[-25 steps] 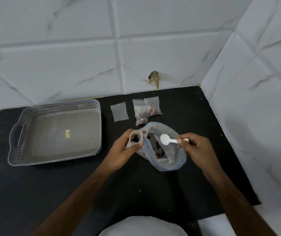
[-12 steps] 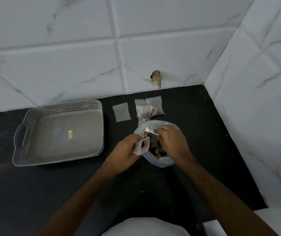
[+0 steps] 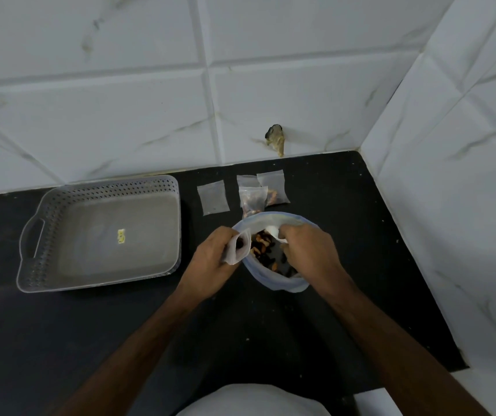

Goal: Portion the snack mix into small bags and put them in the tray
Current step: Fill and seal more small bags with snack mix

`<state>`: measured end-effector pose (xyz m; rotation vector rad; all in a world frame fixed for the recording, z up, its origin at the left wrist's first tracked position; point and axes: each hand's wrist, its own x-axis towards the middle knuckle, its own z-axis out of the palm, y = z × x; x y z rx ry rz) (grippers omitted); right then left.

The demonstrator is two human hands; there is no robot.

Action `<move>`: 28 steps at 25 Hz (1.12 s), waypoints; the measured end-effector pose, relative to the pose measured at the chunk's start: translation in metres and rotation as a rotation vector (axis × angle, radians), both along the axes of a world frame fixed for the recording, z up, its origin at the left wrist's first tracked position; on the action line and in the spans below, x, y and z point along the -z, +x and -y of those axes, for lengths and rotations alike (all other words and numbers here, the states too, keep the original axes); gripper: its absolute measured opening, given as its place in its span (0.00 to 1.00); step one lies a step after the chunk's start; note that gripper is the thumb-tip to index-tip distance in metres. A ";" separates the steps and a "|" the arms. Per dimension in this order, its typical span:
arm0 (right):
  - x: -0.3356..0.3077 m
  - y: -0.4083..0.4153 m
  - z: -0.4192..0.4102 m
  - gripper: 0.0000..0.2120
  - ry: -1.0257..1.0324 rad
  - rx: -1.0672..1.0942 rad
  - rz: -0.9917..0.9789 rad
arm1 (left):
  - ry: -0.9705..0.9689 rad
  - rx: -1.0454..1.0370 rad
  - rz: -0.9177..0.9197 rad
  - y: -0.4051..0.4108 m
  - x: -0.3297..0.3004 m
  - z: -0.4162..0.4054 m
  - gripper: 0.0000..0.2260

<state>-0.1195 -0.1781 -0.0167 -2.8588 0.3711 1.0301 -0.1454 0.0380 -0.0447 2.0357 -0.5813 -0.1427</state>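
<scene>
A large clear bag of snack mix [image 3: 279, 282] stands open on the black counter. My left hand [image 3: 210, 259] grips a small clear bag [image 3: 238, 247] with its mouth held open at the big bag's left rim; a few dark pieces lie inside it. My right hand [image 3: 306, 250] reaches into the big bag and holds a white plastic spoon [image 3: 274, 232], its bowl mostly hidden. Behind the big bag lie two filled small bags [image 3: 254, 201] [image 3: 273, 190] and one flat small bag [image 3: 213, 197]. The grey perforated tray [image 3: 30, 265] sits to the left with no bags in it.
White marble tile walls close the counter at the back and on the right. A small brownish object [image 3: 276, 139] sticks out of the back wall near the corner. The counter's front right edge [image 3: 390, 382] ends near my right forearm.
A second ago my right hand held the spoon above the big bag; it has since dipped down into the bag. My left hand keeps the small bag at the rim.
</scene>
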 end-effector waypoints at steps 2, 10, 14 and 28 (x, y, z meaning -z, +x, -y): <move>0.009 -0.014 -0.001 0.16 0.003 -0.182 0.294 | 0.013 0.016 -0.013 -0.002 0.001 -0.002 0.14; 0.037 -0.011 -0.001 0.14 0.080 -0.153 0.170 | 0.068 0.003 -0.017 -0.004 0.012 -0.013 0.10; 0.049 -0.025 0.008 0.11 0.154 -0.123 0.436 | 0.062 0.003 -0.021 -0.004 0.014 -0.014 0.09; 0.045 -0.027 0.000 0.07 0.587 0.297 0.210 | 0.030 0.039 -0.044 -0.007 0.013 -0.006 0.15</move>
